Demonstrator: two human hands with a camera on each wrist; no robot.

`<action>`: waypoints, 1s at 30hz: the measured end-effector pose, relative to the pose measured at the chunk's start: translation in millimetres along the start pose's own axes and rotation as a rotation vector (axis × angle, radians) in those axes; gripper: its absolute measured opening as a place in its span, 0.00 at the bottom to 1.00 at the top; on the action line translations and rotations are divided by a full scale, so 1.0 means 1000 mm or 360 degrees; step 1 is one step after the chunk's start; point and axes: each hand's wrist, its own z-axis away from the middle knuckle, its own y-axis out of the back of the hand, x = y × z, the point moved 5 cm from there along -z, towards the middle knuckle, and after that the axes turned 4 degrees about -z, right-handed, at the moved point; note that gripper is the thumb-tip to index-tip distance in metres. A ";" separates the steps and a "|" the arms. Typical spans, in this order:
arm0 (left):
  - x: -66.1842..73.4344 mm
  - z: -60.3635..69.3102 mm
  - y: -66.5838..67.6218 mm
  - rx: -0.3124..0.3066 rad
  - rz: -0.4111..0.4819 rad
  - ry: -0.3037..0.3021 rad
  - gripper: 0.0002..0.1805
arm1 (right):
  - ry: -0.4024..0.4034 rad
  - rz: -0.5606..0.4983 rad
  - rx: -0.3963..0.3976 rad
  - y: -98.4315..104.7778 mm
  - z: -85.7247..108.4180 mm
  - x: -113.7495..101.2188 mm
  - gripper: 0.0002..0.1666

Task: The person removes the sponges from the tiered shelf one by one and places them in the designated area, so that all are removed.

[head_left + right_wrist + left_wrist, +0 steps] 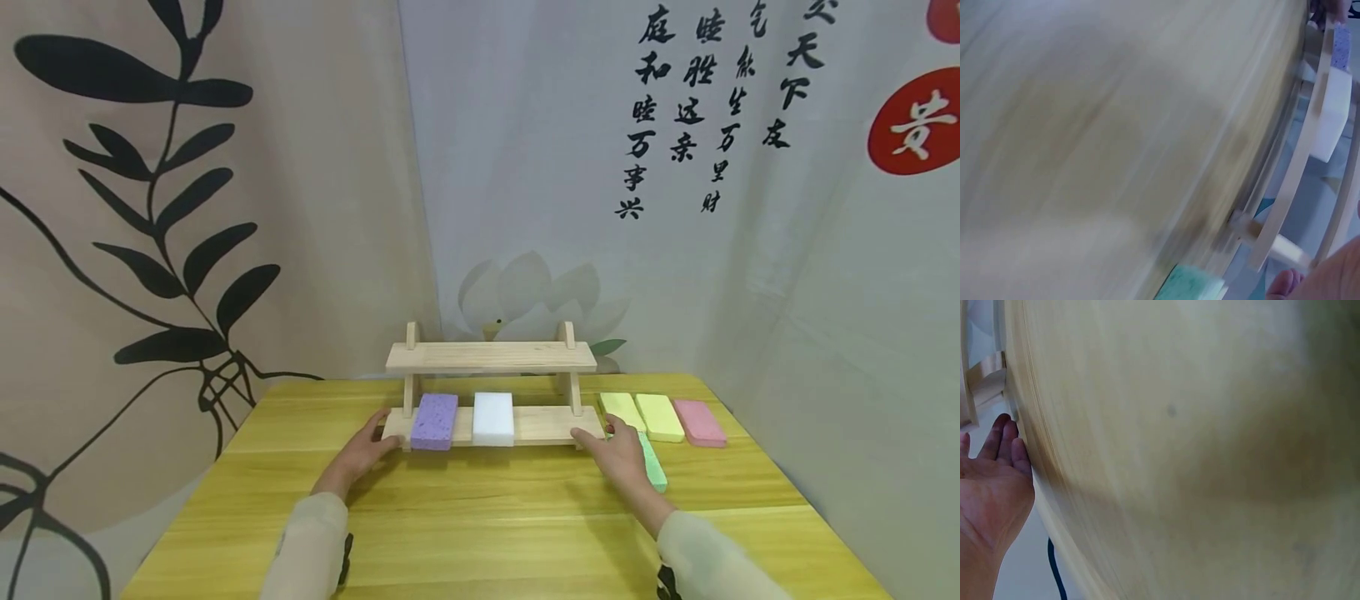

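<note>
A two-tier wooden shelf point(491, 357) stands near the table's back edge. On its lower board lie a purple sponge point(434, 422) and a white sponge point(492, 419), side by side. My left hand point(362, 454) holds the lower board's left end, thumb toward the front; in the left wrist view its palm shows. At the opposite end, my right hand point(621, 454) grips the board with the thumb over its front corner and the other fingers partly hidden. A green sponge point(652, 463) lies just beyond the right hand, partly covered by it.
Two yellow sponges point(659, 417) and a pink sponge point(700, 422) lie to the right of the shelf on the wooden table point(480, 525). Behind the table hangs a printed cloth point(525, 167) with dark leaves and characters.
</note>
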 end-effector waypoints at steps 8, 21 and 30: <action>0.000 0.001 0.000 0.0003 0.0015 0.0003 0.44 | 0.0048 -0.0058 0.0035 -0.028 0.003 -0.022 0.53; -0.003 -0.001 0.000 0.0020 -0.0032 0.0006 0.46 | 0.0121 -0.0070 0.0079 -0.064 0.004 -0.051 0.50; -0.005 -0.004 0.000 0.0029 -0.0083 0.0030 0.46 | 0.0136 -0.0049 0.0100 -0.085 0.009 -0.062 0.49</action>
